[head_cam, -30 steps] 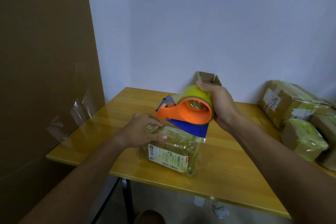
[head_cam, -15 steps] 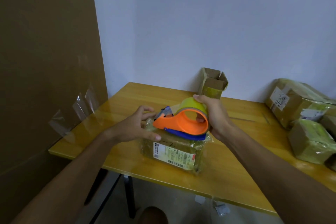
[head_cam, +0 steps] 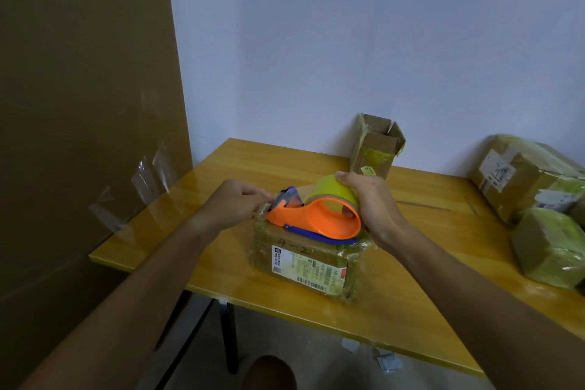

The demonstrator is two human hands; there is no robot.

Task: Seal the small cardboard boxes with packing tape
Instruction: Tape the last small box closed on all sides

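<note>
Your right hand [head_cam: 370, 199] grips the yellow roll of packing tape [head_cam: 335, 191] in the orange tape dispenser [head_cam: 319, 222], fingers curled over the top of the roll and 1 fingertip showing through the dispenser's core. The dispenser rests on top of the small cardboard box [head_cam: 304, 258], its blue edge lying along the box's upper face and its cutter end pointing toward your left.

Your left hand [head_cam: 234, 204] sits at the box's far left corner, just beside the dispenser's cutter end, fingers curled together at the tip as if pinching something there; whether that is the tape's free end or the box's wrapping, you cannot tell from this view. So both hands are close together, with the dispenser between them and the box directly beneath.

The box stands on the yellow wooden table [head_cam: 411, 301] near its front edge, already wrapped in glossy tape, with a printed label on its near side and "4-2" handwritten above it.

Against the wall behind stands an open box [head_cam: 376, 146] with its flaps up. At the right edge of the table lie several taped parcels [head_cam: 535, 199]. A large cardboard sheet [head_cam: 85, 104] stands to your left.
</note>
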